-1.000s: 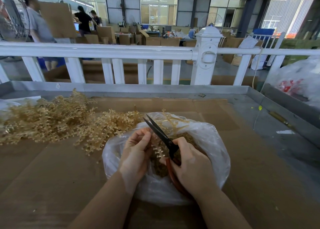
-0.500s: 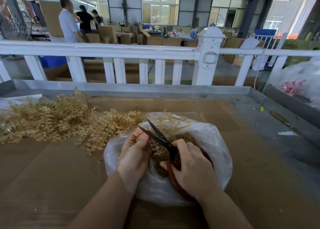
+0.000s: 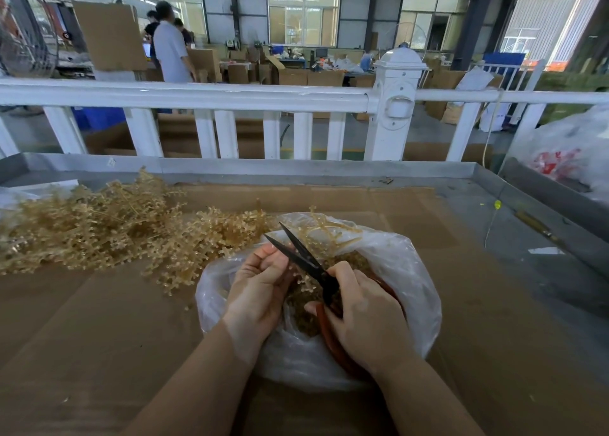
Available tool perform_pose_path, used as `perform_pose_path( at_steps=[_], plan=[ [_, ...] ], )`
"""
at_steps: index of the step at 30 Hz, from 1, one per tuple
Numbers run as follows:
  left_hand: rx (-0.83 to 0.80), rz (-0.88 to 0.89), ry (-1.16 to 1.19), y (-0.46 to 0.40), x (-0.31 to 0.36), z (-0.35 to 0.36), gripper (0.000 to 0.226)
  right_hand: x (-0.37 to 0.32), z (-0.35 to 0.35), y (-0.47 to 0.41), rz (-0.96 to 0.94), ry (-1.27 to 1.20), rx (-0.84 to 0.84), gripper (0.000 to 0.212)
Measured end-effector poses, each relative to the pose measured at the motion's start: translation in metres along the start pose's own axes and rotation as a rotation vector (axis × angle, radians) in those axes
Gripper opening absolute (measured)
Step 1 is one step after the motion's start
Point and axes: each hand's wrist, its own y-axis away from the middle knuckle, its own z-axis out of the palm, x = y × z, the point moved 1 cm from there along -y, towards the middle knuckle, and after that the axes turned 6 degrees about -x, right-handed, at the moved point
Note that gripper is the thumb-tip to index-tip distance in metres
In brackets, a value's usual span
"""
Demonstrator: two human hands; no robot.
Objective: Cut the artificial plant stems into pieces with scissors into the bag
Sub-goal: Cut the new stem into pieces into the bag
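So I've got my right hand [image 3: 365,313] wrapped around the red-orange looped handles of the black-bladed scissors [image 3: 306,264], fingers curled tight around the loops, and the blades are spread apart in a V pointing up and away from me. My left hand [image 3: 263,284] is pinching a sprig of the golden-beige artificial plant stems right at the blades, fingers curled in around it, though I can't really make out how much of the sprig is between the blades since my fingers cover it. Both hands are sitting right over the mouth of the clear crinkly plastic bag [image 3: 408,271], which is lying on the brown cardboard sheet [image 3: 99,336] covering the table, and there's a heap of cut golden bits [image 3: 306,317] down inside it. The big uncut pile of golden plastic stems [image 3: 108,228] is spread out on the cardboard to my left, with its closest end just beside the bag. Past the table edge there's a white plastic railing [image 3: 197,96], and a person in a white shirt [image 3: 169,53] standing among cardboard boxes further back.
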Motion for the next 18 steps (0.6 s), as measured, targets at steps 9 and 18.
perform_pose_path(
  at_steps=[9,18],
  plan=[
    [-0.013,0.034,0.022,-0.0029,-0.0036,-0.0023,0.025,-0.0009,0.0007,0.0008,0.020,0.015,0.024,0.050],
    [0.004,0.028,0.024,-0.0013,-0.0022,-0.0027,0.024,-0.0017,-0.0008,0.0022,0.014,-0.005,0.025,0.053]
  ],
)
